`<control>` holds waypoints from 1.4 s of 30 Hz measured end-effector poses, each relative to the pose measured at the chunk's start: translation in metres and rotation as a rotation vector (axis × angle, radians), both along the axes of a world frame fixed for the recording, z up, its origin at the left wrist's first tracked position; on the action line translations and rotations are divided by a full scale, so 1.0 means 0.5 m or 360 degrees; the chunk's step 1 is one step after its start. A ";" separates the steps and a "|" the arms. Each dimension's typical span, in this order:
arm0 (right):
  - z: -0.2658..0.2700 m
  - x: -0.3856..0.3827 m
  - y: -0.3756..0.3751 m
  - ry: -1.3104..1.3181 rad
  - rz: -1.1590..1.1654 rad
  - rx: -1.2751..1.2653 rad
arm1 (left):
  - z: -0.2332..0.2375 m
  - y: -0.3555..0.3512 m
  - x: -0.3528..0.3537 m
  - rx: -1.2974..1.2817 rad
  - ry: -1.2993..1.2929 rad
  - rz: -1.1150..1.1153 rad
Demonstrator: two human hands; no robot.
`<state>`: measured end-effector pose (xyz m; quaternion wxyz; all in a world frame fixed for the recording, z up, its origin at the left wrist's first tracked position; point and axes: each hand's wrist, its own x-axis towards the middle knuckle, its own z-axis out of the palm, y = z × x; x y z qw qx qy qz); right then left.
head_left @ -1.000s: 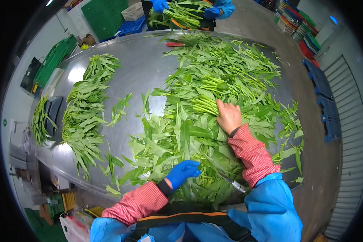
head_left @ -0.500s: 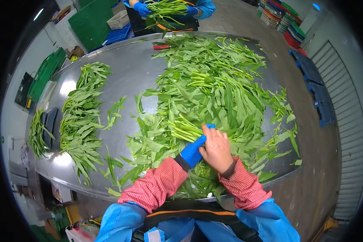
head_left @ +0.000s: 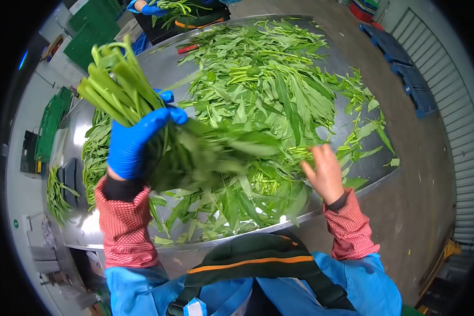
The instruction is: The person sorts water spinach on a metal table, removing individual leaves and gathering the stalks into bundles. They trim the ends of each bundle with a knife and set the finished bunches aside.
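Observation:
My left hand [head_left: 137,137], in a blue glove, is closed round a bunch of leafy greens [head_left: 116,87] raised above the left-middle of the table. The cut stems point up and left, while the leaves hang to the right, blurred. My bare right hand [head_left: 325,173] is at the right edge of the large pile of greens [head_left: 258,100], its fingers apart over some leaves and nothing visible in them. A row of greens [head_left: 97,142] lies behind my left hand, partly hidden by it.
Across the metal table [head_left: 163,63], another person's gloved hand [head_left: 154,9] holds greens. A red-handled tool [head_left: 188,48] lies near the far edge. More greens [head_left: 58,197] hang at the far left. Blue pallets [head_left: 411,81] stand on the floor at right.
My left hand has moved left and up towards the camera with the bunch. My right hand has come away from the bunch and moved right. The view has shifted.

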<state>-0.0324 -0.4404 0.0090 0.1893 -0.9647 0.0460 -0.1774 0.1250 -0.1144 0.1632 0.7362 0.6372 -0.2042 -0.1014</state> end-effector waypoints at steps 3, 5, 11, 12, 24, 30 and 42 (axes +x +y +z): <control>-0.100 -0.048 0.000 0.0388 -0.0041 -0.0335 | -0.005 -0.021 -0.017 0.0918 -0.0309 0.0134; -0.179 -0.069 -0.016 0.0499 -0.0112 -0.0520 | -0.093 -0.032 -0.021 0.1503 -0.0383 0.0065; -0.184 -0.093 -0.015 0.0331 -0.0007 -0.0161 | -0.420 -0.058 -0.059 0.1658 -0.0102 -0.0406; -0.155 -0.095 -0.003 0.0325 -0.0051 -0.0098 | -0.432 -0.067 -0.061 0.1692 -0.0095 -0.0413; -0.042 -0.012 0.218 -0.0219 0.0182 -0.0028 | -0.432 -0.091 -0.076 0.1613 -0.0007 -0.0514; -0.206 -0.088 0.122 0.0082 -0.0212 -0.0100 | -0.327 -0.073 -0.105 0.1462 -0.0306 -0.0151; -0.014 0.006 0.174 -0.0061 0.0145 0.0099 | -0.211 -0.021 -0.027 0.0668 -0.0129 0.0094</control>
